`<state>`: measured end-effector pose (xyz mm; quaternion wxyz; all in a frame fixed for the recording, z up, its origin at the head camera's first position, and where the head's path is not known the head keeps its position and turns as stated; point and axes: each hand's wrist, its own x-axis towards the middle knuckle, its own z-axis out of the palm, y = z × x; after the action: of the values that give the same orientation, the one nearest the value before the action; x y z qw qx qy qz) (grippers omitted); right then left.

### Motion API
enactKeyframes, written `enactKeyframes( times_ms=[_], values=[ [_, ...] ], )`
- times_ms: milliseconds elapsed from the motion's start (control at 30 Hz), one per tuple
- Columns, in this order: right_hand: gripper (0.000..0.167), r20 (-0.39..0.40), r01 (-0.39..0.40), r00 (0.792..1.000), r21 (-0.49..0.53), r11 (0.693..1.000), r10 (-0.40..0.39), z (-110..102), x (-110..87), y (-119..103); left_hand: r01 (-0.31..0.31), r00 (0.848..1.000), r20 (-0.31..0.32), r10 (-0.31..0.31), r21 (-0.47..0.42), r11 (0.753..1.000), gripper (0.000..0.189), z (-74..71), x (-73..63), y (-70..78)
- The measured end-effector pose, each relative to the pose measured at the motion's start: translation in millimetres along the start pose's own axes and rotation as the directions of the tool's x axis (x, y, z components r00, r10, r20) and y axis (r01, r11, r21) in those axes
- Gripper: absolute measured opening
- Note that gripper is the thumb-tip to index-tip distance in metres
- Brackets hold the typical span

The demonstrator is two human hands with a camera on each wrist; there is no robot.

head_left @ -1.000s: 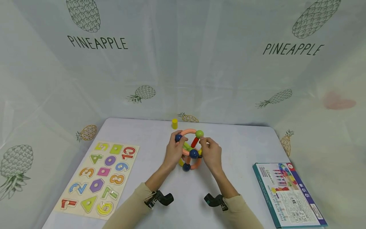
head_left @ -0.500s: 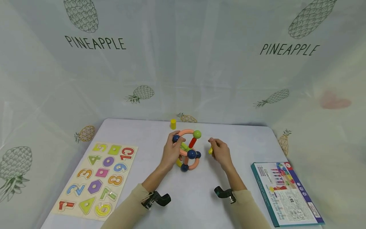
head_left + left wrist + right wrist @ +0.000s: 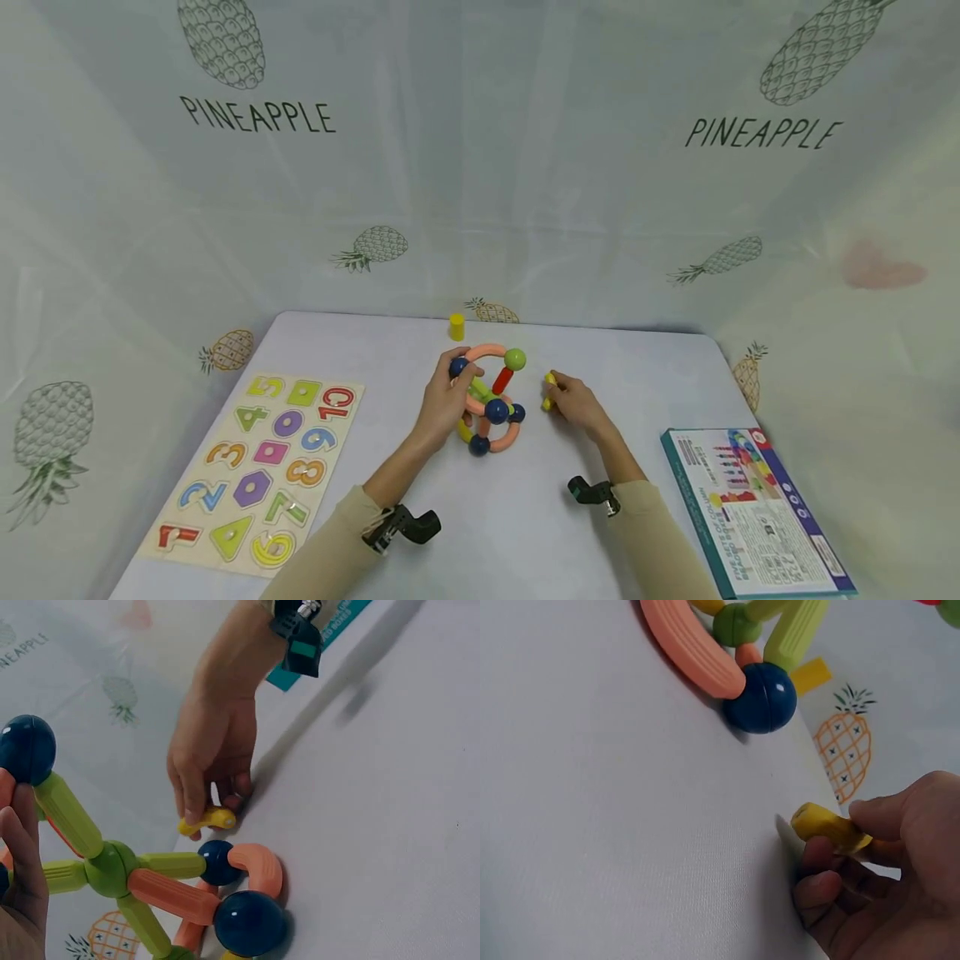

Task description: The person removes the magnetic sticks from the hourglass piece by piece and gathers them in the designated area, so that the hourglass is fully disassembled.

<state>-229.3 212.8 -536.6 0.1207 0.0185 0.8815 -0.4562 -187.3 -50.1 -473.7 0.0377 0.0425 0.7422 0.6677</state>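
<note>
Left grip (image 3: pixel 442 402), clasping the multicoloured ball-and-rod frame (image 3: pixel 497 411) toward the far edge of the worktop (image 3: pixel 637 375), should steady it; right grip (image 3: pixel 581 403) pinches a curved yellow rod (image 3: pixel 823 825).

Short curved yellow rod (image 3: pixel 821 826) near multicoloured ball-and-rod structure (image 3: pixel 497 411)

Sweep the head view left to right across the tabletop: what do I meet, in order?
Number-and-shape board → left hand → ball-and-rod structure → short yellow piece → right hand → flat printed box.
</note>
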Motion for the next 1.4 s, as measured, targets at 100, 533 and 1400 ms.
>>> enactKeyframes(
  times_ms=[100, 533, 1400],
  values=[
    [0.053, 0.002, 0.023, 1.0, -0.075, 0.997, -0.023, 1.9, 1.8, -0.4, 0.001, 1.0, 0.008, -0.001, -0.001, 1.0, 0.044, -2.6, -1.3, -0.3],
    [0.042, -0.128, 0.016, 0.991, -0.117, 0.993, -0.031, 5.8, 10.3, 4.5, -0.02, 0.999, 0.047, 0.022, -0.027, 0.999, 0.047, -6.7, -0.1, -1.2],
    [0.044, -0.233, 0.008, 0.972, -0.077, 0.997, -0.026, 8.0, 5.3, 0.6, 0.007, 0.999, 0.038, -0.006, -0.036, 0.999, 0.048, -5.4, 0.7, 0.7]
  ],
)
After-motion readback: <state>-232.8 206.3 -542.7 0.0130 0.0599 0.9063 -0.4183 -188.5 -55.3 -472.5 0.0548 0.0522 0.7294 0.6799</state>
